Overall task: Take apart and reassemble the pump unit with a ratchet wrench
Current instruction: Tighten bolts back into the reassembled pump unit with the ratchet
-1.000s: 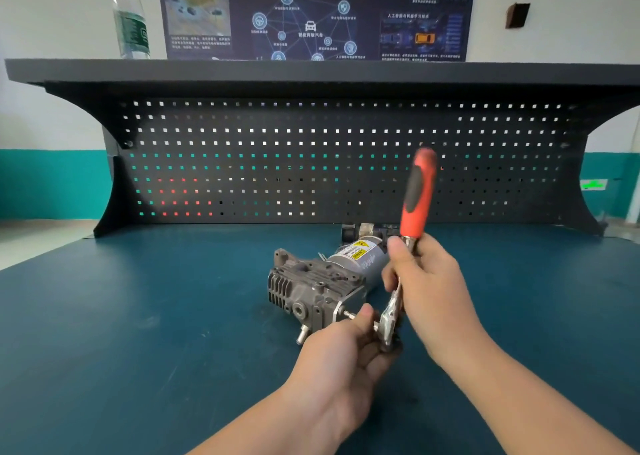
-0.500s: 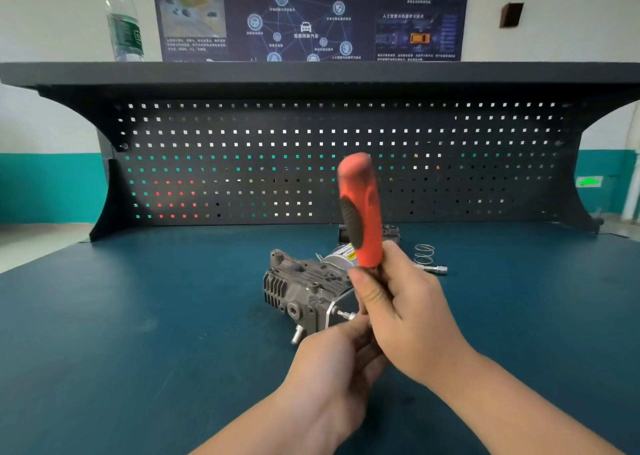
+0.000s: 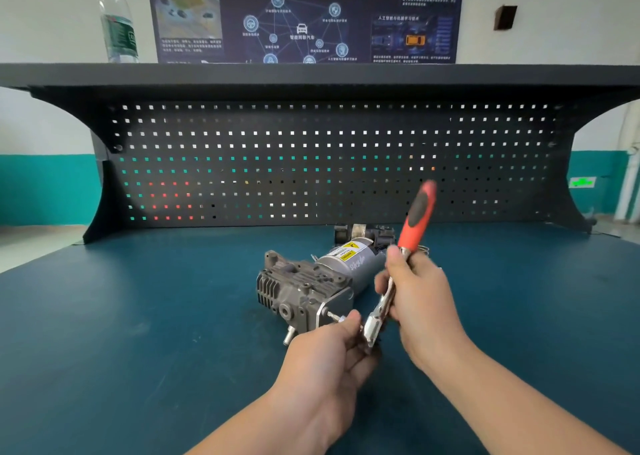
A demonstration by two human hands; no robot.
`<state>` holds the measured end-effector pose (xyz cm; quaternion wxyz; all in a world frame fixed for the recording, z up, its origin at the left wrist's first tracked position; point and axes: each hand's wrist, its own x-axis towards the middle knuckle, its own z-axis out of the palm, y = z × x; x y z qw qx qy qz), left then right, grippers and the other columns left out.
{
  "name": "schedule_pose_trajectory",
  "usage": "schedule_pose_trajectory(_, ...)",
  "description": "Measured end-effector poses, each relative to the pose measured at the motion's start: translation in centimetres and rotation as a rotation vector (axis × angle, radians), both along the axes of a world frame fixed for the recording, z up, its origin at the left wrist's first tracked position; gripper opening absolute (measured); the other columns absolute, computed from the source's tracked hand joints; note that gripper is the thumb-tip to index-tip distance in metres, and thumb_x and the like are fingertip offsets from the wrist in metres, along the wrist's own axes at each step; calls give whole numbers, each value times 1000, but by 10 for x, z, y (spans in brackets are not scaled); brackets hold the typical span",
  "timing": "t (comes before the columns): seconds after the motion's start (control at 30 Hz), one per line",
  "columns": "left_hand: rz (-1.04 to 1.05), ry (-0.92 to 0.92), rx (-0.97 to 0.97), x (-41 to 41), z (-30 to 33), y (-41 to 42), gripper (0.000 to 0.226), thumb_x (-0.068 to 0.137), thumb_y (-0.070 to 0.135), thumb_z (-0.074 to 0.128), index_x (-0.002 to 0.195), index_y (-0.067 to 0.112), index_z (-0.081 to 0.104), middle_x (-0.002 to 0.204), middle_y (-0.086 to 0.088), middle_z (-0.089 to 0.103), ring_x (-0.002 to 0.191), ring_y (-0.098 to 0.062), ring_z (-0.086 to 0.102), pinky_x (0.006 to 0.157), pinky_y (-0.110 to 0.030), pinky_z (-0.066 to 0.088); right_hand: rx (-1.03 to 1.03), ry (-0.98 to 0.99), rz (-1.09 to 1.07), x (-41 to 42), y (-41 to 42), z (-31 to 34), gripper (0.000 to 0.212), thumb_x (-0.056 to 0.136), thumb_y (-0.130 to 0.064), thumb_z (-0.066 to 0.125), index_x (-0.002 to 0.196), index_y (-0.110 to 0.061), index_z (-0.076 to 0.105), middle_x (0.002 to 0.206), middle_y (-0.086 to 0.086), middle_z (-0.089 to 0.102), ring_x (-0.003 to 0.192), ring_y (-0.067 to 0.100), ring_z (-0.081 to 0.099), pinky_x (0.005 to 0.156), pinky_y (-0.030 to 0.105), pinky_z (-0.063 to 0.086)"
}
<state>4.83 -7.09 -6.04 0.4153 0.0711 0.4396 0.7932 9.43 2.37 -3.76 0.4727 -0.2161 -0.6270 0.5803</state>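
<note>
Pump unit [image 3: 311, 283] lies on side on table [image 3: 138, 316], bolted end toward person for wrench reach. Left hand [image 3: 325, 354] pinches wrench head at long bolt [image 3: 333, 315], steadying it. Right hand [image 3: 415, 292] wrapped round ratchet wrench [image 3: 398, 264] shank below red handle, for swing leverage.

red-and-black ratchet wrench handle [image 3: 417, 214] smeared by motion, its chrome head [image 3: 372, 328] partly behind the left hand [image 3: 325, 361], coiled wire spring [image 3: 423, 249] mostly hidden behind the right hand [image 3: 417, 299], clear plastic bottle [image 3: 117, 22] cut off at the top edge
</note>
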Motion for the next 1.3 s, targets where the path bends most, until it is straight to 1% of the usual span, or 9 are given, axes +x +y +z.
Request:
schedule_pose_trajectory(0.1, -45, 3, 30, 1, 1, 0, 13, 87, 4, 61, 90, -6, 69, 85, -19, 70, 74, -27, 66, 63, -35, 59, 583, 47, 88, 11, -14, 4, 22, 95, -32, 48, 77, -19, 49, 56, -5, 54, 47, 4, 48, 49, 18, 41)
schedule_pose_trajectory(0.2, -75, 12, 29, -1, 1, -1, 14, 87, 3, 60, 93, -8, 68, 86, -20, 69, 71, -26, 65, 57, -31, 59, 699, 19, 116, 11, -17, 2, 21, 93, -35, 48, 80, -18, 50, 57, -5, 54, 50, 6, 50, 51, 22, 43)
schedule_pose_trajectory(0.43, -33, 15, 2, -1, 2, -2, 4, 88, -3, 57, 88, -1, 60, 69, -15, 68, 56, -23, 66, 51, -29, 57, -741, 32, 119, -4, 13, -9, 24, 100, -15, 45, 76, -10, 45, 64, 6, 48, 21, 3, 32, 27, 10, 20)
schedule_pose_trajectory(0.5, -35, -1, 32, 0, 5, -3, 4, 89, -4, 55, 91, -3, 59, 67, -16, 69, 52, -22, 67, 46, -28, 56, -845, 112, 166, -4, 10, -11, 25, 100, -13, 45, 75, -9, 43, 64, 7, 45, 19, 4, 28, 27, 8, 19)
schedule_pose_trajectory(0.83, -90, 33, 50, -1, 3, -3, 15, 90, 3, 57, 95, -4, 69, 82, -15, 70, 69, -22, 65, 67, -34, 60, 712, 51, 165, 11, -18, -3, 11, 90, -41, 47, 82, -34, 49, 63, -3, 57, 54, 12, 55, 55, 26, 47)
schedule_pose_trajectory(0.93, -50, 40, 5, -3, 1, -1, 15, 90, 1, 56, 99, -7, 64, 85, -18, 67, 71, -26, 62, 72, -37, 57, 522, 17, 32, 7, -11, -1, 19, 94, -37, 49, 78, -28, 50, 56, -5, 56, 49, 6, 50, 50, 17, 41)
schedule_pose_trajectory(1.07, -23, 81, -26, -3, 1, -1, 6, 90, 1, 57, 93, -2, 61, 85, -18, 66, 69, -25, 61, 68, -35, 55, -438, 41, 77, -4, 7, -6, 22, 99, -20, 47, 78, -13, 49, 59, 6, 51, 27, 3, 33, 28, 15, 23)
schedule_pose_trajectory(1.13, -15, 69, -14, -3, 1, -1, 7, 89, 1, 58, 96, -2, 60, 88, -20, 66, 71, -27, 63, 67, -35, 55, -625, 105, 130, -6, 7, -8, 22, 100, -17, 47, 78, -11, 47, 63, 9, 49, 22, 2, 28, 27, 12, 19)
schedule_pose_trajectory(1.3, -14, 115, -19, -4, 0, -1, 14, 88, 5, 62, 94, -7, 63, 79, -19, 65, 69, -28, 61, 65, -36, 57, 225, 138, 161, 6, -7, 1, 21, 97, -27, 50, 77, -22, 52, 60, -3, 55, 43, 3, 44, 43, 14, 35)
